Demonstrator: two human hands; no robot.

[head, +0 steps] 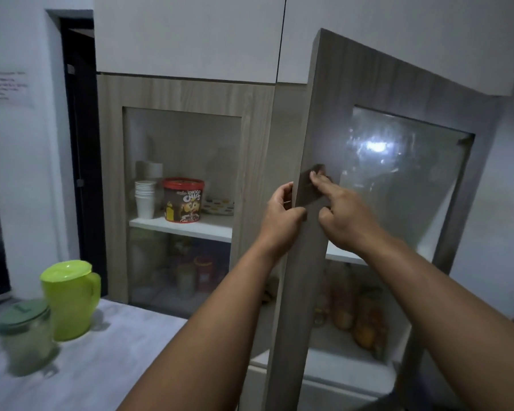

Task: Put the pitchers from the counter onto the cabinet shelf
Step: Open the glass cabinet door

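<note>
Two pitchers stand on the grey counter [107,360] at lower left: a lime green pitcher [70,301] with a lid and handle, and in front of it a clear pitcher [24,341] with a dark green lid. The right cabinet door [368,93], wood-framed with frosted glass, stands partly open toward me. My left hand [281,216] grips that door's free edge. My right hand [343,212] rests on the door's front, fingers on its dark handle [310,186]. Behind the glass a white shelf [341,254] shows faintly.
The left cabinet door [184,93] is closed; behind its glass are stacked white cups [145,198] and a red-lidded Choco Chips tub [183,199] on a white shelf. Jars and bottles [355,310] fill the lower right compartment. A dark doorway [80,149] is at left.
</note>
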